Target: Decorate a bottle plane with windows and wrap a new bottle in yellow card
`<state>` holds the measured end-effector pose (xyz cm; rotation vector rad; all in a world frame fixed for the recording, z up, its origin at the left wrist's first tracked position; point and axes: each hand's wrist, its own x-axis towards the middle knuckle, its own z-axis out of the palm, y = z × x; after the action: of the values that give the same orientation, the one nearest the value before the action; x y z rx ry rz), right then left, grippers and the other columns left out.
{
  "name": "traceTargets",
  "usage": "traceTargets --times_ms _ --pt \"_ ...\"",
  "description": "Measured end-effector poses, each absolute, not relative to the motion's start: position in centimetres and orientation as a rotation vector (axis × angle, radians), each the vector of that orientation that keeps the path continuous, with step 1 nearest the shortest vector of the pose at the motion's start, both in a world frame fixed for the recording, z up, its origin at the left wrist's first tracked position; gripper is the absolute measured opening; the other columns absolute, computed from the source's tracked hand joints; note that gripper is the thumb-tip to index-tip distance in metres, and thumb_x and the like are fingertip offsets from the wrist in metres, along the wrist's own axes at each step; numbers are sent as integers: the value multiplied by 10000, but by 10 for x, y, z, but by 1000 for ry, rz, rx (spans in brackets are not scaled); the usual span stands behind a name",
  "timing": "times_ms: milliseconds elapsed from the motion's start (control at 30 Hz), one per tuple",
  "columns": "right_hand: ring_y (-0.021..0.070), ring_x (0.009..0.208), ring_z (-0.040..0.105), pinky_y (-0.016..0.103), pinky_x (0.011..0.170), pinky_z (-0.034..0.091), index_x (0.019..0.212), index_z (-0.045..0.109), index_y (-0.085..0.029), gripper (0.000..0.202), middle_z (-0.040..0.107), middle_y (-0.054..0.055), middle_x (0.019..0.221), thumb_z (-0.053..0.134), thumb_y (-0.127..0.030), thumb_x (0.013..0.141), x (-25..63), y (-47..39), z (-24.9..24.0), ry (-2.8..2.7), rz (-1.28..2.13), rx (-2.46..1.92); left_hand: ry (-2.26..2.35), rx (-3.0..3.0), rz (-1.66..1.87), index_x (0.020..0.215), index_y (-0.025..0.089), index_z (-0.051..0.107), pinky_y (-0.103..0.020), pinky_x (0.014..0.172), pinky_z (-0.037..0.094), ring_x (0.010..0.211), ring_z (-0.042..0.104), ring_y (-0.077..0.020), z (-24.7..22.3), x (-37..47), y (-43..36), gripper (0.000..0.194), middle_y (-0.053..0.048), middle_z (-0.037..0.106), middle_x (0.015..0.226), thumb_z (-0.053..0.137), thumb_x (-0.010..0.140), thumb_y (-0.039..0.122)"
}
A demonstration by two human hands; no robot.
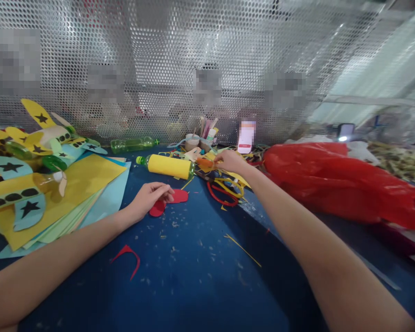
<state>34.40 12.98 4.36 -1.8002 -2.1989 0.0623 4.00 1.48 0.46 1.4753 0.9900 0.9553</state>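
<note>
My left hand (155, 197) rests on red paper cutouts (180, 196) on the blue table, its fingers curled together over them. Farther right, my right hand (230, 161) has its fingers pinched at an orange piece (205, 163) among paper scraps. Between and beyond my hands lies a green bottle wrapped in yellow paper (169, 166), on its side with its cap to the left. Red-handled scissors (223, 196) and yellow-handled scissors (233, 186) are just below my right hand.
Paper-decorated bottles (31, 189) and coloured sheets (90, 184) cover the left. A green bottle (133, 145), glue and sticks in a holder (193, 142), and a phone (246, 137) stand behind. A red plastic bag (332, 180) lies right. Trimmings (244, 250) are in front.
</note>
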Motion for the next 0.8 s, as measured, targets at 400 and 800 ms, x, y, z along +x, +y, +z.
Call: traceTargets --times_ms 400,800 --pt "251 844 659 332 711 523 1000 677 -137 366 703 141 946 487 -418 864 364 121 81 -1639 -3 -1823 977 1450 966 735 158 678 -244 606 486 624 615 -140 2 40 16 262 -44 679 657 579 803 391" --pt "136 610 547 264 545 432 787 698 -234 294 655 1 728 549 -485 823 250 15 52 -2095 951 -1124 939 1612 995 816 140 696 -275 699 502 722 639 -170 10 40 2 465 -69 701 768 538 818 577"
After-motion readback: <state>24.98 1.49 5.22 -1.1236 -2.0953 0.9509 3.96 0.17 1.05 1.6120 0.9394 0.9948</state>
